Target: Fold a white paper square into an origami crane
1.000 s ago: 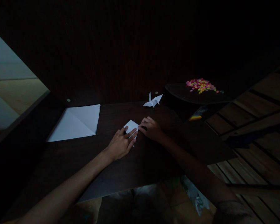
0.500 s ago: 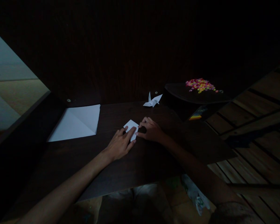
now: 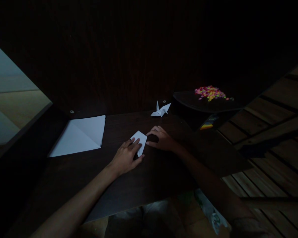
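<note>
The small folded paper (image 3: 142,140) lies on the dark table (image 3: 119,127), centre, toward me from the white crane (image 3: 161,110). From here I see the left hand (image 3: 126,157) pressing it down, fingers spread loosely on top, gripping nothing. The right hand (image 3: 162,139) curves at its right corner, thumb and forefinger parted around a gap; whether a fingertip touches, I can't tell. White sheets (image 3: 80,135) lie far left, colourful bits (image 3: 210,92) far right on a shelf (image 3: 188,101).
</note>
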The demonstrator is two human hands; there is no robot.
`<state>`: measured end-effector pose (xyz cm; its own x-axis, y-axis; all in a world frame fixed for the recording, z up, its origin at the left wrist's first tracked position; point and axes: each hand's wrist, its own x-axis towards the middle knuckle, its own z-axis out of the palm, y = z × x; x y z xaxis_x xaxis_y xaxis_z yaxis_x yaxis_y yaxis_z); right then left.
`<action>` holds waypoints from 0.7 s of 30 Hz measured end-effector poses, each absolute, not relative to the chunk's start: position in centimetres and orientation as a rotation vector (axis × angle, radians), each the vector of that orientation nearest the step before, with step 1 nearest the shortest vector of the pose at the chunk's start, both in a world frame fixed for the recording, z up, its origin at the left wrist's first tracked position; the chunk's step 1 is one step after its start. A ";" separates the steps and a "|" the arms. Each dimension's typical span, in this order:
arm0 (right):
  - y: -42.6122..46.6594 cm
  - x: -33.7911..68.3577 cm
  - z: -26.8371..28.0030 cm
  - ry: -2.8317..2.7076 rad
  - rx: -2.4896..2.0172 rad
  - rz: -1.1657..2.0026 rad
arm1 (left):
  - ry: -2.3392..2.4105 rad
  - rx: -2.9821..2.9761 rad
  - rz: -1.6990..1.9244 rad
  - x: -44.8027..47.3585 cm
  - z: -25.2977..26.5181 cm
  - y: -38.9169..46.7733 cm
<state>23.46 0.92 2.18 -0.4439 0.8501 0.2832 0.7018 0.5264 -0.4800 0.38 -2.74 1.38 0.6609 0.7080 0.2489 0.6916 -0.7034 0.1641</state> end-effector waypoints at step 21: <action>1.7 22.6 0.5 -2.273 -0.828 0.097 | 1.060 2.805 0.686 -0.6 1.1 -1.9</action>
<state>22.62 1.70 0.52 -0.5463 0.5888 0.5958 0.5360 0.7923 -0.2915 -0.64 -1.86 1.13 0.6635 0.6424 0.3835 0.6134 -0.7606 0.2128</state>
